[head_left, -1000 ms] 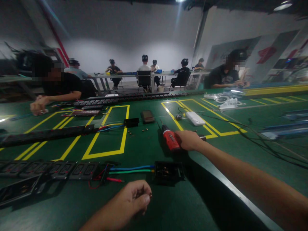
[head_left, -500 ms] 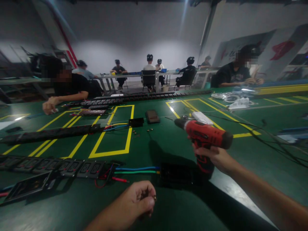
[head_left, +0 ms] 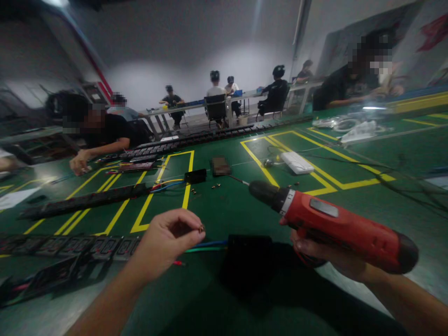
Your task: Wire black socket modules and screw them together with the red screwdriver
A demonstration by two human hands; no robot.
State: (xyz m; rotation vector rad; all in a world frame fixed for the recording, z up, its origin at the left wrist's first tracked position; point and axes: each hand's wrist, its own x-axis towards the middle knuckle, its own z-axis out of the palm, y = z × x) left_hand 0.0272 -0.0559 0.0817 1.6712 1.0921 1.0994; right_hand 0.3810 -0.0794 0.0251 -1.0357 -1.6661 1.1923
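My left hand [head_left: 171,238] is closed in a pinch around a small brass-coloured screw [head_left: 201,228], held above the green table. My right hand [head_left: 315,252] grips a red and black cordless drill [head_left: 336,224] by its handle, its long thin bit [head_left: 240,179] pointing left and away from me. Below and between the hands lies a black box [head_left: 248,242] in deep shadow, joined by blue and green wires [head_left: 213,247] to a black strip of sockets [head_left: 77,247]. Several small screws [head_left: 216,185] lie loose farther back on the table.
Another black socket strip [head_left: 84,200] with a wired black connector [head_left: 195,176] lies behind. A white box [head_left: 297,162] and dark cables [head_left: 385,172] are on the right, with plastic bags [head_left: 360,128] beyond. Co-workers sit at left [head_left: 108,130] and right [head_left: 350,84].
My left hand has risen and moved left and forward, keeping its pinch. The drill has come nearer and to the right in my right hand, its bit dipping lower. My view has tilted slightly.
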